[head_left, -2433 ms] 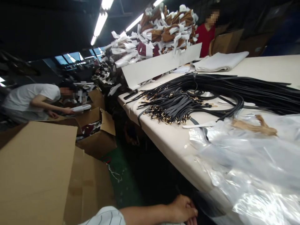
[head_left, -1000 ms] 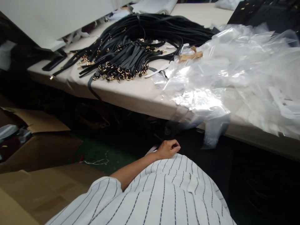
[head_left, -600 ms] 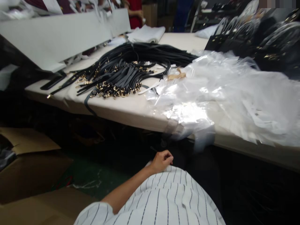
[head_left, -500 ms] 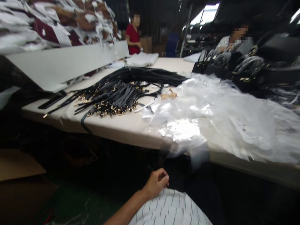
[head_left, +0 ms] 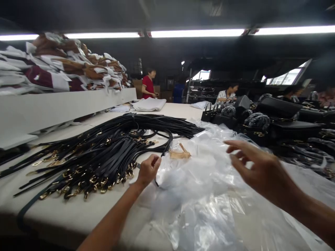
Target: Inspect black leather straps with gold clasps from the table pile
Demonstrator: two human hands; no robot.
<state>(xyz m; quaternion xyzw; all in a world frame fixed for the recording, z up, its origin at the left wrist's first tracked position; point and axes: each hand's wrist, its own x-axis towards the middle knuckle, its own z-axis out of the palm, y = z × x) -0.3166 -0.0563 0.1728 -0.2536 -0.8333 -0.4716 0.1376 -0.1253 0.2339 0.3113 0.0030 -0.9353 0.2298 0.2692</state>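
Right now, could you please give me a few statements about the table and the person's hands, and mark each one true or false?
1. The left hand rests at the edge of the clear plastic bags, close to the black straps. True.
2. The right hand grips a black handbag. False: it hovers open over the plastic bags, holding nothing.
3. The black straps have gold-coloured metal fittings at their ends. True.
4. The straps lie in a cardboard box. False: they lie spread on the pale table.
5. A folded white cloth lies at the far end of the table. True.
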